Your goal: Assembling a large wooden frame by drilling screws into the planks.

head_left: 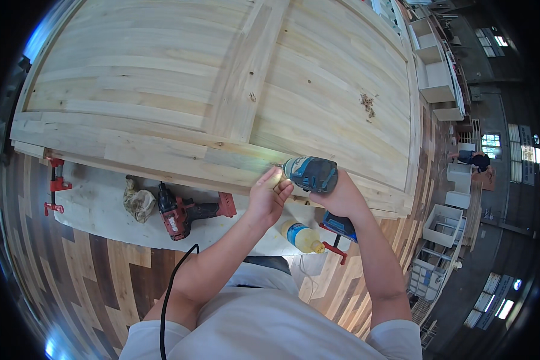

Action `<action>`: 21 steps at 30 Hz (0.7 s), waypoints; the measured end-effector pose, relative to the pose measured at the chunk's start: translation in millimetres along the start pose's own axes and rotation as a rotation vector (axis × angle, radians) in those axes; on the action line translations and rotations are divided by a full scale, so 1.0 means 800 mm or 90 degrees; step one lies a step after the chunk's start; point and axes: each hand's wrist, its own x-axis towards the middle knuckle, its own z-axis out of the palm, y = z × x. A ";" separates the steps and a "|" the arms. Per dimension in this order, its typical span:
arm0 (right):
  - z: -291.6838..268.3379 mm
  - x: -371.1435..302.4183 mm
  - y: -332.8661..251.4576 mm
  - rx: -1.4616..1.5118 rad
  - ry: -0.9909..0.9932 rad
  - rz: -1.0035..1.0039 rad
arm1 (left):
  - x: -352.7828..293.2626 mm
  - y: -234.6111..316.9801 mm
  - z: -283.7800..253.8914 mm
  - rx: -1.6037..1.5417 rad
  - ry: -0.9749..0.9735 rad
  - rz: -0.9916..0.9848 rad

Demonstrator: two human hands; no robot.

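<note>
My right hand (345, 195) is wrapped round the grip of a blue and black cordless driver (312, 174), with its battery (340, 226) below the hand. The nose of the driver points left at the front rail of a large pale wooden panel (336, 102), and a greenish glow falls on the wood there. Close by the driver's nose, my left hand (269, 195) has its thumb and fingers pinched together at the rail. Whatever is between those fingertips is too small to name.
On the white bench top (102, 207) lie a red and black cordless drill (183, 213), a crumpled rag (139, 199) and a yellow glue bottle (302, 236). Red clamps (56, 186) grip the panel's edge. Wood shavings (368, 105) lie on the panel. A person (477, 160) is far right.
</note>
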 end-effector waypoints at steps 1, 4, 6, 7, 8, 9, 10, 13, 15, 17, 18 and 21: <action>-0.001 0.000 -0.001 -0.006 -0.002 0.006 | 0.000 0.000 0.001 0.016 -0.010 -0.007; -0.003 0.003 -0.003 -0.016 -0.014 0.013 | -0.007 0.009 -0.003 0.188 0.021 -0.017; -0.003 0.003 -0.003 -0.021 -0.023 0.015 | -0.017 0.007 -0.005 0.435 0.071 0.220; -0.001 0.003 -0.004 -0.029 0.000 -0.011 | -0.020 0.011 -0.003 0.677 0.122 0.464; -0.001 0.005 -0.002 -0.038 0.025 -0.033 | -0.031 0.019 0.018 0.708 0.041 0.637; -0.002 0.007 -0.006 -0.041 0.021 -0.030 | -0.039 0.032 0.047 0.729 -0.046 0.729; -0.002 0.009 -0.015 -0.029 -0.002 -0.005 | -0.041 0.043 0.072 0.747 -0.128 0.822; -0.005 0.021 -0.031 -0.043 -0.053 0.048 | -0.020 0.048 0.101 0.769 -0.238 0.676; -0.009 0.030 -0.027 -0.085 -0.074 0.064 | -0.012 0.043 0.102 0.741 -0.222 0.693; -0.009 0.035 -0.020 -0.145 -0.058 0.032 | -0.008 0.045 0.102 0.727 -0.220 0.722; -0.013 0.036 -0.023 -0.131 -0.065 0.016 | -0.007 0.044 0.103 0.722 -0.205 0.721; -0.014 0.041 -0.030 -0.077 -0.066 0.049 | -0.006 0.047 0.103 0.678 -0.166 0.756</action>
